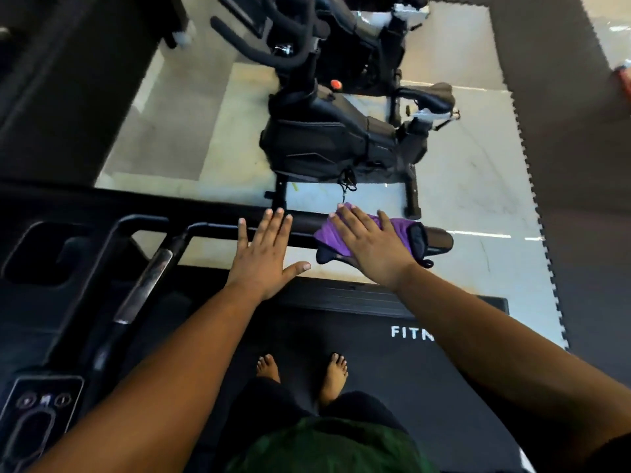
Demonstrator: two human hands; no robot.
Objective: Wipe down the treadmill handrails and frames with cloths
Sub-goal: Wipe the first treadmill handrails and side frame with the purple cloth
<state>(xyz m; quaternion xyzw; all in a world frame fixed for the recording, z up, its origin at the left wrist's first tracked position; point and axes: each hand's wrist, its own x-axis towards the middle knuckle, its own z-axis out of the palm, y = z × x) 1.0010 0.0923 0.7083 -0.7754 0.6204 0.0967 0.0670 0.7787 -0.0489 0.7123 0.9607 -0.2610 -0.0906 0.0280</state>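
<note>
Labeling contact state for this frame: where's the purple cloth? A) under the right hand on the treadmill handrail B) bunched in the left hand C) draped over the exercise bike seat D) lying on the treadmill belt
A: the purple cloth lies on the handrail with the right hand pressing flat on it, while the left hand is spread open with no cloth.

Purple cloth (358,230) with black trim, black handrail (300,230), white lettering on black belt (341,336).
</note>
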